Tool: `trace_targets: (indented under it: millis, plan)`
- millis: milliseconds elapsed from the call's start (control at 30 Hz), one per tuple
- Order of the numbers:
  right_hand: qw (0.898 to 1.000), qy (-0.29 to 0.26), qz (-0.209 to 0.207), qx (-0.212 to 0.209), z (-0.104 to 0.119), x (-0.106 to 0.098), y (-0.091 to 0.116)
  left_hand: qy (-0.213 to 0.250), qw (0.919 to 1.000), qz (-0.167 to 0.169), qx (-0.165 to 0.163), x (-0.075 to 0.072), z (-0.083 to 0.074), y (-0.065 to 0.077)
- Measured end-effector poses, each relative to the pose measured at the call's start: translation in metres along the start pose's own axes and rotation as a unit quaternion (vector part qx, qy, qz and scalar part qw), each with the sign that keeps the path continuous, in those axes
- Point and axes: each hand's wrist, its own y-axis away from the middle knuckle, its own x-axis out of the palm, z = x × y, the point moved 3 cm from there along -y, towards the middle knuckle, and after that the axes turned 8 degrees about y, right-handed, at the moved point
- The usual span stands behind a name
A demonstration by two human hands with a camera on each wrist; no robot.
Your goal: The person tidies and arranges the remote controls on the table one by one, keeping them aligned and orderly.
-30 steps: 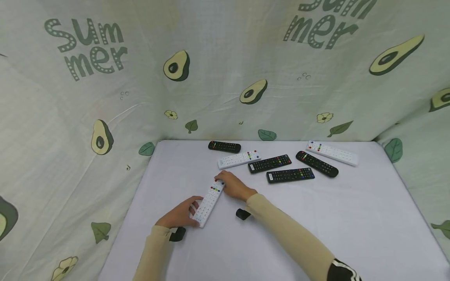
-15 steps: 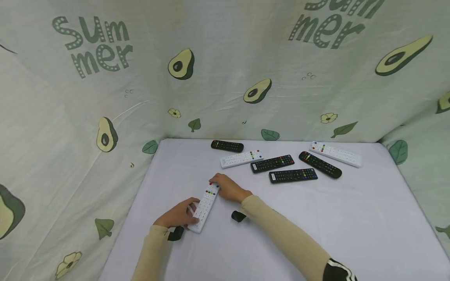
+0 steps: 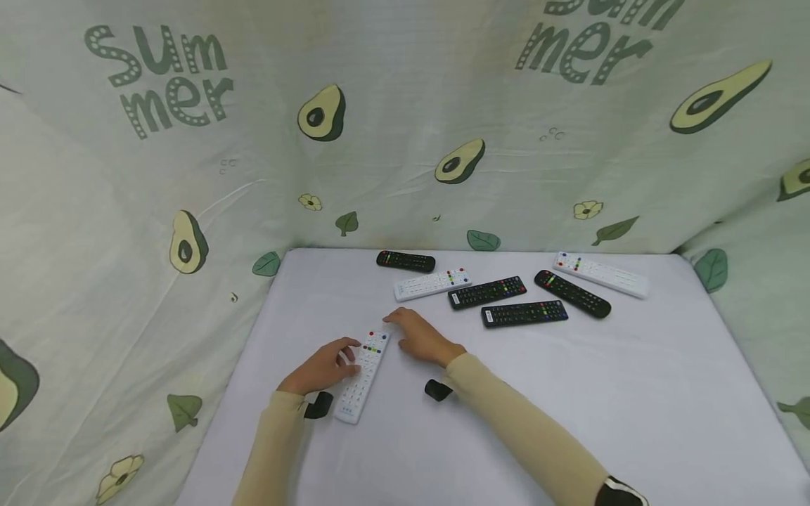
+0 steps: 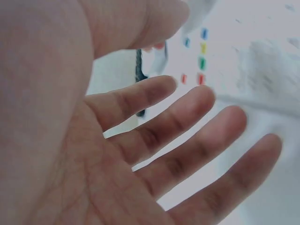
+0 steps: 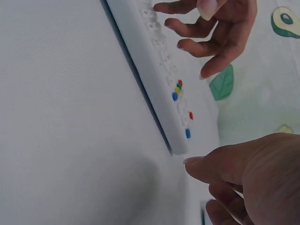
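Observation:
A white remote control (image 3: 362, 383) with coloured buttons lies slanted on the white table, its coloured end pointing away. Beside its left edge, my left hand (image 3: 321, 367) hovers with fingers spread; in the left wrist view the fingers (image 4: 197, 122) are nearly straight and hold nothing. My right hand (image 3: 425, 339) is just past the remote's far right end. The right wrist view shows a small gap between the thumb of my right hand (image 5: 262, 173) and the end of the white remote control (image 5: 154, 70), and the hand grips nothing.
Farther back lie more remotes: a short black one (image 3: 406, 261), a white one (image 3: 432, 284), two black ones (image 3: 487, 292) (image 3: 524, 314), a rounded black one (image 3: 572, 294) and a white one (image 3: 601, 274). A printed avocado curtain (image 3: 380, 105) hangs behind the table.
Both hands have let go of the white remote control, which has shifted slightly toward the near left and turned a little more upright. The right hand has drawn off its far end; the left fingers have loosened.

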Motion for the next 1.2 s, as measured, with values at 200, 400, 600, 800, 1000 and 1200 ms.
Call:
trace_targets:
  millis: [200,400,600,800,1000,1200]
  plan:
    - [0.998,-0.023,-0.049,0.017,-0.015,-0.026,0.023,-0.021,0.9987,-0.021,0.041,0.004,-0.029,-0.019]
    - [0.994,-0.020,-0.092,0.062,-0.032,-0.047,0.046,-0.016,0.9967,-0.030,0.074,0.019,-0.060,-0.036]
    - [0.985,-0.024,-0.133,0.104,-0.052,-0.065,0.073,-0.019,0.9959,-0.032,0.082,0.043,-0.080,-0.055]
    - [0.974,-0.006,-0.175,0.143,-0.073,-0.085,0.102,-0.019,0.9926,-0.021,0.119,0.067,-0.096,-0.068]
    - [0.960,-0.004,-0.223,0.172,-0.096,-0.099,0.132,-0.017,0.9910,-0.036,0.128,0.090,-0.105,-0.077]
    - [0.945,0.005,-0.259,0.200,-0.120,-0.109,0.159,-0.019,0.9915,-0.059,0.114,0.111,-0.114,-0.089]
